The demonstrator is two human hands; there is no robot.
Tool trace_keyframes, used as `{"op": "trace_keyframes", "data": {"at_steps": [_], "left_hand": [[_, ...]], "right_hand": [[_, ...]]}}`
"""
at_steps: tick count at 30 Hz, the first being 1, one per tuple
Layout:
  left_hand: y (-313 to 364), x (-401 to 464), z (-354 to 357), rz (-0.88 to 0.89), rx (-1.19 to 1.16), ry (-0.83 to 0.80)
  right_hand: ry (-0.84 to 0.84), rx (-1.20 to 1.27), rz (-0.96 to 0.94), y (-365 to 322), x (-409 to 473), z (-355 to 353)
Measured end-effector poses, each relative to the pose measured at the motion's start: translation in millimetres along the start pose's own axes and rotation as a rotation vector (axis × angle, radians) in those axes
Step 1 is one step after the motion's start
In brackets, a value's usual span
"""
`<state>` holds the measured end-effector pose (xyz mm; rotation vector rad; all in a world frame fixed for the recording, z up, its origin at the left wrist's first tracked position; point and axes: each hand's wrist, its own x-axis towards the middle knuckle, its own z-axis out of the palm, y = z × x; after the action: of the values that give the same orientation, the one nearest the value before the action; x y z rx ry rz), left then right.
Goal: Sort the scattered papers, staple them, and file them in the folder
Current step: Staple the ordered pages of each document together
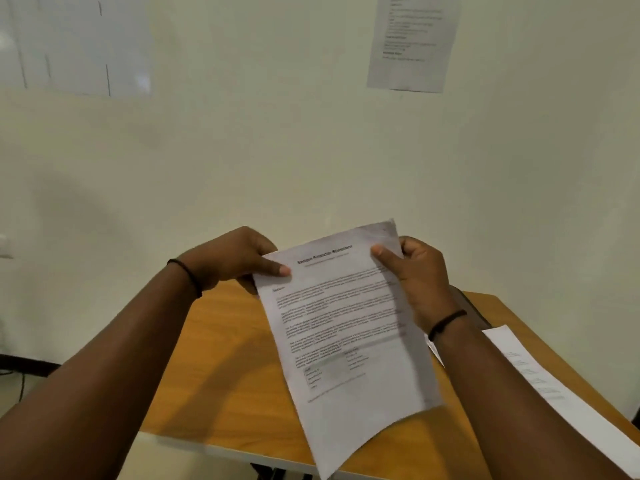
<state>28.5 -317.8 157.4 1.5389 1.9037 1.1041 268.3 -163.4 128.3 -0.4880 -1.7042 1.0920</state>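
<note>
I hold a printed white paper [346, 327], headed like a financial statement, up above the wooden table [228, 368]. My left hand [239, 258] pinches its top left corner, thumb on the front. My right hand [415, 271] grips the top right edge with the thumb on the page. The sheet tilts and its lower end hangs toward the table's near edge. Whether more sheets lie behind it is hidden. No stapler or folder can be made out.
Another printed sheet [554, 386] lies on the table at the right, partly under my right forearm. A dark object [474, 310] shows behind my right wrist. A notice [412, 39] and a whiteboard sheet [76, 43] hang on the wall ahead.
</note>
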Motion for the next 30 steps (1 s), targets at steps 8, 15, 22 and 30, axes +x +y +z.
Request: {"op": "trace_keyframes", "data": {"at_steps": [8, 15, 22, 30], "left_hand": [[-15.5, -4.6, 31.2, 0.131, -0.689, 0.295], [-12.9, 2.0, 43.1, 0.207, -0.715, 0.449], [0.2, 6.9, 35.6, 0.293, -0.615, 0.505], [-0.9, 19.3, 46.3, 0.375, -0.508, 0.665]], "right_hand": [[0.103, 0.178, 0.117, 10.8, -13.4, -4.8], [0.182, 0.227, 0.082, 4.2, -7.5, -5.9], [0.222, 0.324, 0.107, -1.8, -4.0, -3.7], [0.283, 0.292, 0.107, 5.2, 3.0, 8.6]]}}
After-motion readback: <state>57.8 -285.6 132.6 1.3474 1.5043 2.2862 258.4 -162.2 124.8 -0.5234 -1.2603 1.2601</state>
